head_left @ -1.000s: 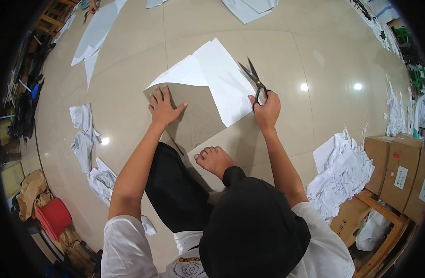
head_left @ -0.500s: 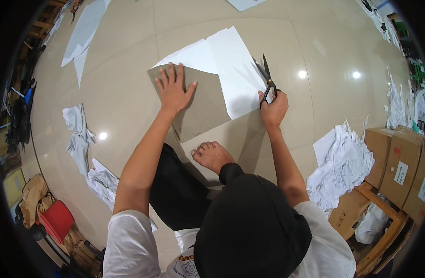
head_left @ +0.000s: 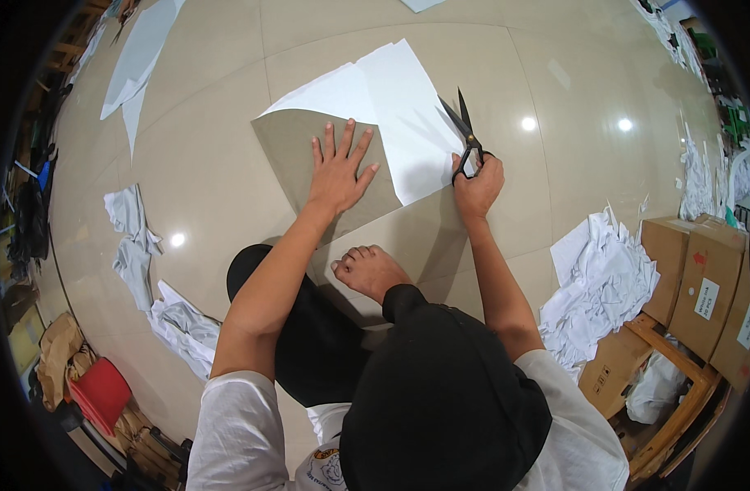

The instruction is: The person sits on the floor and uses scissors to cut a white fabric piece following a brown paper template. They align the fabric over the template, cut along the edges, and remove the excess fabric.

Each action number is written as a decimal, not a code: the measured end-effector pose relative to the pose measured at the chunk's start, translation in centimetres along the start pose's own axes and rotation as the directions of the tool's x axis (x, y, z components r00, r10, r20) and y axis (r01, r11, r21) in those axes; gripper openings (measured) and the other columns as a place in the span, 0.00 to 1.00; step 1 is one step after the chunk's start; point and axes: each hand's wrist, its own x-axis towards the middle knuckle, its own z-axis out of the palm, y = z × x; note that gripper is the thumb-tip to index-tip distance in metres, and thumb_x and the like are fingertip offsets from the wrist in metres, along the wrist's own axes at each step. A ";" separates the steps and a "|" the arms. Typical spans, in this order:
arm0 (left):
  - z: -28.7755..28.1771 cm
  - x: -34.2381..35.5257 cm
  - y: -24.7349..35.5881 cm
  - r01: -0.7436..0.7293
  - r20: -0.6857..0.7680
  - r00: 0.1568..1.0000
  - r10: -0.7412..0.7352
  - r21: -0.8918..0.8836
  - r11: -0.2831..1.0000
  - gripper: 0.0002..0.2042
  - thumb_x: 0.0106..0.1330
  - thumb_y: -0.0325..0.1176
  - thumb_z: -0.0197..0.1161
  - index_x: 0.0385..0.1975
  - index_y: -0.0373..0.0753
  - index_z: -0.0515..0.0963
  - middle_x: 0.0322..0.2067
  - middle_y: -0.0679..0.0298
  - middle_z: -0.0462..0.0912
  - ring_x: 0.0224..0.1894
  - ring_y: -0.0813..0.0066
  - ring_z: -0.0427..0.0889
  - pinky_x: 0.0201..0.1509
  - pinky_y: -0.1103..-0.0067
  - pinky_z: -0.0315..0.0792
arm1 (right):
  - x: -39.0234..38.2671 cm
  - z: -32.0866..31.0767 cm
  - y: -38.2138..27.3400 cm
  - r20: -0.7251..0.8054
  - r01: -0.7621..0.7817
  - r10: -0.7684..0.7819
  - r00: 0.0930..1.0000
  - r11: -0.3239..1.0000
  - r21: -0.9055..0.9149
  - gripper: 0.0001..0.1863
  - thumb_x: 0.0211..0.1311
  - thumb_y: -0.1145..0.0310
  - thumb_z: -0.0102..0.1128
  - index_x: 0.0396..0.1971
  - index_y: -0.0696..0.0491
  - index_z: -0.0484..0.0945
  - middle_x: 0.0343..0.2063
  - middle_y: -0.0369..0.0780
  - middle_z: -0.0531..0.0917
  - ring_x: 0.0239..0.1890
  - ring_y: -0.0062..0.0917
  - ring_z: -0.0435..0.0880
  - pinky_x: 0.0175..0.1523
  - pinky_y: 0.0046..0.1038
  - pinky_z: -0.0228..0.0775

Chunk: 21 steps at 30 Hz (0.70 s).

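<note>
A white sheet, apparently fabric (head_left: pixel 403 106), lies flat on the tiled floor. A grey-brown flat piece with a curved upper edge (head_left: pixel 285 143) rests over its left part. My left hand (head_left: pixel 340 173) is open, its fingers spread flat on the grey-brown piece. In my right hand (head_left: pixel 479 190), at the sheet's right edge, are black scissors (head_left: pixel 470 135); my fingers are closed round their handles. The scissor blades point away from me and stand apart. My thumb is close to the white sheet's edge.
My bare foot (head_left: pixel 371 270) is just below the grey-brown piece. White scraps (head_left: pixel 604 286) are heaped at the right beside cardboard boxes (head_left: pixel 694 286). More white scraps (head_left: pixel 133 245) lie at the left, near a red object (head_left: pixel 102 393). Another pale sheet (head_left: pixel 141 61) is far left.
My left hand has slid right across the grey-brown piece, from its upper left edge towards its middle. The scissors stay in my right hand. The whole view has shifted slightly.
</note>
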 end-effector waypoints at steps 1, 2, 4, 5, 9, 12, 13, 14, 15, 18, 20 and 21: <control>0.0 0.0 0.1 -0.015 0.002 1.000 0.015 -0.006 1.000 0.38 0.85 0.63 0.50 0.91 0.61 0.53 0.91 0.57 0.43 0.90 0.32 0.38 0.89 0.34 0.34 | 0.0 0.0 0.0 0.001 0.000 0.000 1.000 1.000 0.001 0.31 0.57 0.57 0.88 0.48 0.59 0.78 0.43 0.47 0.83 0.48 0.46 0.82 0.54 0.48 0.71; 0.1 -0.1 0.1 -0.029 0.003 1.000 0.029 -0.013 0.999 0.38 0.85 0.63 0.50 0.91 0.61 0.53 0.91 0.57 0.43 0.90 0.32 0.38 0.89 0.34 0.34 | 0.1 0.1 0.1 -0.002 0.002 -0.002 1.000 1.000 0.007 0.30 0.57 0.57 0.88 0.49 0.59 0.78 0.43 0.47 0.83 0.48 0.46 0.82 0.54 0.48 0.71; 0.0 -0.2 0.5 -0.051 0.015 0.999 0.051 -0.013 0.999 0.37 0.85 0.63 0.50 0.90 0.63 0.54 0.91 0.58 0.43 0.90 0.33 0.38 0.89 0.35 0.34 | 0.1 0.2 0.2 -0.007 0.005 -0.005 1.000 1.000 0.015 0.30 0.58 0.58 0.88 0.49 0.59 0.78 0.43 0.47 0.84 0.47 0.46 0.83 0.54 0.48 0.71; 0.0 -0.3 0.7 -0.061 0.022 0.998 0.062 -0.014 0.998 0.37 0.85 0.63 0.50 0.90 0.64 0.54 0.91 0.58 0.43 0.90 0.33 0.38 0.89 0.35 0.34 | 0.0 0.2 0.3 -0.014 0.011 -0.011 1.000 1.000 0.009 0.30 0.58 0.58 0.87 0.49 0.59 0.78 0.42 0.46 0.84 0.47 0.46 0.83 0.54 0.48 0.71; -0.1 -0.9 0.9 -0.130 0.018 0.991 0.131 -0.061 0.990 0.39 0.83 0.62 0.55 0.89 0.57 0.56 0.90 0.55 0.47 0.90 0.34 0.39 0.90 0.37 0.36 | 0.0 0.1 -0.1 -0.032 0.024 -0.023 0.999 1.000 0.010 0.29 0.58 0.58 0.87 0.48 0.58 0.78 0.42 0.46 0.83 0.46 0.45 0.82 0.53 0.48 0.70; -0.4 -1.4 1.3 -0.222 -0.063 0.975 0.214 -0.205 0.953 0.36 0.78 0.58 0.65 0.81 0.49 0.67 0.83 0.51 0.60 0.88 0.37 0.49 0.90 0.39 0.42 | 0.0 0.0 -0.2 -0.020 0.007 -0.006 1.000 1.000 0.029 0.29 0.59 0.58 0.87 0.48 0.58 0.78 0.41 0.46 0.83 0.46 0.45 0.82 0.53 0.48 0.70; -0.7 -1.5 1.4 -0.267 -0.082 0.964 0.254 -0.258 0.929 0.34 0.75 0.55 0.69 0.76 0.46 0.72 0.79 0.50 0.66 0.86 0.38 0.55 0.90 0.40 0.44 | 0.0 0.0 -0.1 -0.012 -0.002 0.002 1.000 0.999 0.037 0.29 0.59 0.58 0.87 0.48 0.58 0.78 0.41 0.46 0.83 0.46 0.45 0.82 0.53 0.47 0.70; -1.1 -1.6 1.5 -0.311 -0.104 0.951 0.293 -0.309 0.899 0.31 0.73 0.53 0.73 0.70 0.44 0.77 0.74 0.49 0.72 0.83 0.39 0.61 0.90 0.41 0.47 | 0.0 0.0 -0.1 -0.012 -0.003 0.004 1.000 0.999 0.043 0.29 0.59 0.58 0.87 0.48 0.58 0.78 0.41 0.46 0.83 0.46 0.45 0.82 0.53 0.47 0.70; -1.5 -1.7 1.7 -0.351 -0.102 0.936 0.337 -0.348 0.869 0.27 0.71 0.50 0.75 0.63 0.44 0.78 0.68 0.51 0.74 0.79 0.41 0.66 0.89 0.42 0.51 | 0.0 0.0 0.0 -0.013 -0.005 0.006 1.000 0.999 0.046 0.29 0.59 0.58 0.87 0.47 0.58 0.78 0.41 0.45 0.83 0.46 0.45 0.82 0.53 0.47 0.70; -2.2 -2.3 2.5 -0.441 -0.105 0.892 0.440 -0.420 0.793 0.18 0.66 0.42 0.79 0.48 0.43 0.80 0.54 0.56 0.78 0.65 0.47 0.77 0.85 0.44 0.60 | 0.0 -0.1 0.1 -0.005 -0.014 0.015 1.000 0.999 0.045 0.29 0.58 0.57 0.87 0.47 0.58 0.78 0.41 0.45 0.82 0.46 0.45 0.82 0.53 0.47 0.70; -1.8 -3.1 2.6 -0.468 -0.105 0.877 0.470 -0.415 0.780 0.15 0.65 0.39 0.79 0.43 0.43 0.80 0.49 0.58 0.77 0.59 0.50 0.78 0.83 0.46 0.64 | 0.0 0.0 -0.1 -0.001 -0.015 0.015 1.000 0.999 0.043 0.29 0.58 0.57 0.87 0.47 0.58 0.78 0.41 0.45 0.82 0.46 0.45 0.82 0.53 0.47 0.70; -1.7 -3.2 2.8 -0.479 -0.122 0.872 0.474 -0.407 0.778 0.14 0.65 0.38 0.79 0.42 0.43 0.80 0.49 0.59 0.78 0.58 0.51 0.78 0.82 0.46 0.65 | 0.0 0.0 -0.2 -0.003 -0.013 0.013 1.000 0.999 0.037 0.29 0.58 0.57 0.87 0.47 0.58 0.78 0.41 0.45 0.82 0.46 0.45 0.82 0.53 0.47 0.70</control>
